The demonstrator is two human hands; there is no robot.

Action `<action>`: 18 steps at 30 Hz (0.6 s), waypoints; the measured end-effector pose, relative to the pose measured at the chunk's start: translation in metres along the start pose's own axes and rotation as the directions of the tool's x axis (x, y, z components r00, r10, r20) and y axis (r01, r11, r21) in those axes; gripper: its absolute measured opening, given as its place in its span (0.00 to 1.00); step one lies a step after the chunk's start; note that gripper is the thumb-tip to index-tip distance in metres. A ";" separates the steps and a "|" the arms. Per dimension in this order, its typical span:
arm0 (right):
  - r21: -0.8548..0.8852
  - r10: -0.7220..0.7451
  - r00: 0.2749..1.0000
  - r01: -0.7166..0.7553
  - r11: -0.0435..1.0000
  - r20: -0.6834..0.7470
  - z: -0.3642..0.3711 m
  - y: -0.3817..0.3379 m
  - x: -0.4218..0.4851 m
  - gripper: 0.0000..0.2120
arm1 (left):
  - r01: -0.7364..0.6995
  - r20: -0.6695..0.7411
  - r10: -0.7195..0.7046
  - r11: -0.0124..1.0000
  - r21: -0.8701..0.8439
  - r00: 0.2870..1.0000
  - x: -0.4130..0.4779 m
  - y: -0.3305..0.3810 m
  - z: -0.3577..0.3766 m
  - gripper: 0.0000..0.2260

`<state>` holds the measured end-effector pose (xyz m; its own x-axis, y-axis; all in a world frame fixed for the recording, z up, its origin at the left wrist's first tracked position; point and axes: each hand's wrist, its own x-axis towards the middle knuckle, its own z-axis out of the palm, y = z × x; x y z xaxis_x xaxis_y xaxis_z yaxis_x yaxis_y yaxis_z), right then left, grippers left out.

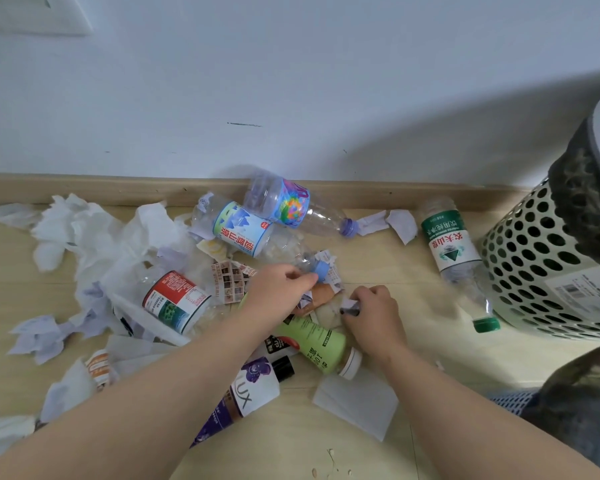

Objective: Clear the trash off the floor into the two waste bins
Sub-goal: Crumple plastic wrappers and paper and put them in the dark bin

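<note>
LUX is printed on the purple-and-white bottle (248,393), 农夫山泉 on the green-labelled water bottle (450,244), and "100" on the light green bottle (314,344); other print is unreadable.

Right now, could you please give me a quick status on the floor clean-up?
Left hand curled at cap of mountain-label bottle, grip unclear. Right hand grips small scrap. Tissues, green-label bottle on floor; perforated bin at right.

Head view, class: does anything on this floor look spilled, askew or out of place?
Bottles lie on their sides among crumpled tissues near the baseboard, all outside the perforated bin. The green-label bottle lies beside that bin, not in it. Crumbs are scattered on the near floor, and a dark scuff marks the wall.
</note>
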<state>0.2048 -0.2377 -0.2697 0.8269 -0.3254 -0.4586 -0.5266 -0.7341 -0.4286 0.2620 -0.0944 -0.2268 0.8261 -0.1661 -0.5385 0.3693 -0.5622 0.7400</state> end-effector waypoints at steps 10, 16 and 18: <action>0.327 0.147 0.972 -0.082 0.941 -0.181 -0.015 -0.003 0.018 0.15 | -0.191 -0.045 0.202 0.964 0.183 0.978 0.004 0.005 0.011 0.10; -0.043 -0.008 0.956 -0.005 0.999 -0.293 -0.043 -0.009 0.059 0.13 | -0.131 -0.072 0.133 0.991 0.038 0.988 0.012 0.009 0.014 0.13; -0.163 -0.040 0.966 -0.003 0.987 -0.256 -0.054 -0.008 0.073 0.18 | -0.107 -0.078 0.108 0.994 0.025 0.991 0.014 0.010 0.016 0.14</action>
<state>0.2801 -0.2874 -0.2575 0.8702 -0.4375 -0.2267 -0.4895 -0.8208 -0.2946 0.2707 -0.1150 -0.2333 0.8920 -0.1622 -0.4220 0.2682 -0.5616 0.7828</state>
